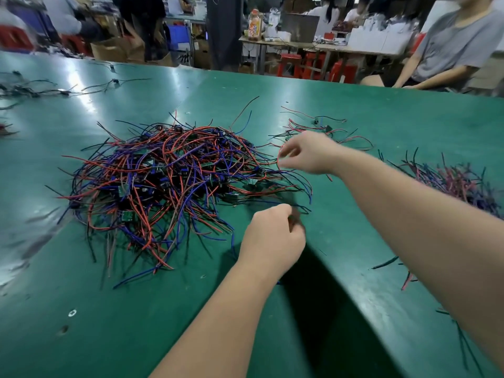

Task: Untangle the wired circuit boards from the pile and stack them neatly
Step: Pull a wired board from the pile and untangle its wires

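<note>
Wired circuit boards (163, 184), small green boards trailing red, blue and black leads, lie in a tangled heap left of centre on the table, within your reach. Just right of its near edge, your left hand (272, 238) is curled tight round a small dark part (296, 218). It is too blurred to name, but is likely the board end of one unit, and holding it low would anchor that unit while its leads come free. Further back, your right hand (305, 152) pinches a thin red wire (278, 159) between thumb and forefinger, raised off the heap, probably to tease it out. Behind that hand a few separated units (327, 129) lie spread flat. Well to the right a looser bundle of wired boards (458, 184) sits apart, perhaps the sorted side, though it is no neat stack yet. Everything rests on a glossy green table (191, 309). Beyond it is a workshop with brown cardboard boxes (109, 49), red plastic stools (291, 65) and a seated person in a grey shirt (450, 45).
</note>
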Motion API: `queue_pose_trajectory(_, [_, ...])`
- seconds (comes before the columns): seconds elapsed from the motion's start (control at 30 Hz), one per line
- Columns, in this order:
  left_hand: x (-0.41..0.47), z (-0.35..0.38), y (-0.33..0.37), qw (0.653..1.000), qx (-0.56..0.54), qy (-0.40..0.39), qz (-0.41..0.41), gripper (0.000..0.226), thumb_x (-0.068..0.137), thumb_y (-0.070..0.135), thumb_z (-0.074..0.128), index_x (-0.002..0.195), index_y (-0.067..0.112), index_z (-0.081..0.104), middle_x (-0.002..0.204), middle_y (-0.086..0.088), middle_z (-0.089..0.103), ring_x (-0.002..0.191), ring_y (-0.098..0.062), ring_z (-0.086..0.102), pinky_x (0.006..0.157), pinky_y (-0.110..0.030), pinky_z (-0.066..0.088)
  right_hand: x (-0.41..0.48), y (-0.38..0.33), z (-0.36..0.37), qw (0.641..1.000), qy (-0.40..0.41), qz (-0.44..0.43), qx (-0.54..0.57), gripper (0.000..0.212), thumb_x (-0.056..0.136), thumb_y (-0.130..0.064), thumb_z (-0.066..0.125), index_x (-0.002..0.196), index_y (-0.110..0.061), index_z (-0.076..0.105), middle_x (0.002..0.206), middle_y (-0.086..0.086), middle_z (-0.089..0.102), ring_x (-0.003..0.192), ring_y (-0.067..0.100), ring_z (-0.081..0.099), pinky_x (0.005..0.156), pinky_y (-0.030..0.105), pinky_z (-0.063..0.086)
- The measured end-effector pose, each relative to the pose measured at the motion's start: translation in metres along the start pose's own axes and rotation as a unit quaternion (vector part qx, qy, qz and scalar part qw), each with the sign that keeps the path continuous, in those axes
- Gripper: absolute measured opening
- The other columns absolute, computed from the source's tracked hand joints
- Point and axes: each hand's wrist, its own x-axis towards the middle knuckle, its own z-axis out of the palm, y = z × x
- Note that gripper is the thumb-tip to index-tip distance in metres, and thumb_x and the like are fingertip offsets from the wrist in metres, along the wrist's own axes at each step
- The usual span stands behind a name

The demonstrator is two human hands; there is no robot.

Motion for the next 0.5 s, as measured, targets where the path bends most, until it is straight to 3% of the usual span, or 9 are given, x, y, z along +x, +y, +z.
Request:
queue_pose_trajectory(0.07, [0.001,0.001,-0.003,1.0,-0.01,-0.01,-0.012,0.023,0.083,0.023,0.054,0.1,0.021,0.068,0.097,-0.001,0.071,0.094,-0.024,0.062,0.081,-0.03,0.05,-0.006,-0.022,0.022,0.997,-0.063,-0.054,0.008,0.025,0.079,-0.037,0.073,0.1,-0.022,0.073,0.087,-0.007,0.068,0.085,0.012,0.063,0.073,0.018,0.041])
queue_pose_trajectory(0.17, [0.001,0.001,-0.006,0.999,-0.024,-0.01,-0.023,0.022,0.082,0.02,0.055,0.099,0.02,0.07,0.096,-0.003,0.071,0.093,-0.024,0.063,0.078,-0.027,0.049,-0.008,-0.039,0.047,0.993,-0.072,-0.096,-0.021,0.018,0.078,-0.025,0.074,0.094,-0.017,0.075,0.086,-0.002,0.069,0.078,0.013,0.059,0.073,0.021,0.046])
queue_pose_trajectory(0.3, [0.003,0.003,-0.008,0.998,-0.052,-0.012,-0.035,0.024,0.081,0.021,0.055,0.101,0.022,0.069,0.097,0.001,0.072,0.092,-0.02,0.065,0.079,-0.023,0.049,-0.013,-0.04,0.048,0.994,-0.015,-0.106,0.026,0.011,0.083,-0.016,0.068,0.09,-0.011,0.075,0.088,0.002,0.073,0.082,0.018,0.064,0.075,0.025,0.048])
queue_pose_trajectory(0.4, [0.006,0.005,-0.009,0.996,-0.078,0.001,-0.037,0.023,0.083,0.017,0.057,0.103,0.018,0.068,0.091,0.0,0.072,0.086,-0.02,0.065,0.075,-0.021,0.046,-0.025,-0.039,0.032,0.986,0.072,-0.103,0.112,0.01,0.085,-0.016,0.068,0.09,-0.012,0.076,0.076,-0.003,0.067,0.068,0.009,0.056,0.066,0.02,0.038])
queue_pose_trajectory(0.5, [0.008,0.004,-0.002,0.972,-0.222,0.013,-0.072,0.025,0.088,0.009,0.058,0.112,0.014,0.06,0.082,-0.005,0.07,0.074,-0.025,0.063,0.069,-0.032,0.047,-0.045,-0.039,0.017,0.959,0.148,-0.087,0.227,0.007,0.085,-0.014,0.068,0.082,-0.017,0.073,0.068,-0.007,0.064,0.06,0.005,0.055,0.065,0.023,0.046])
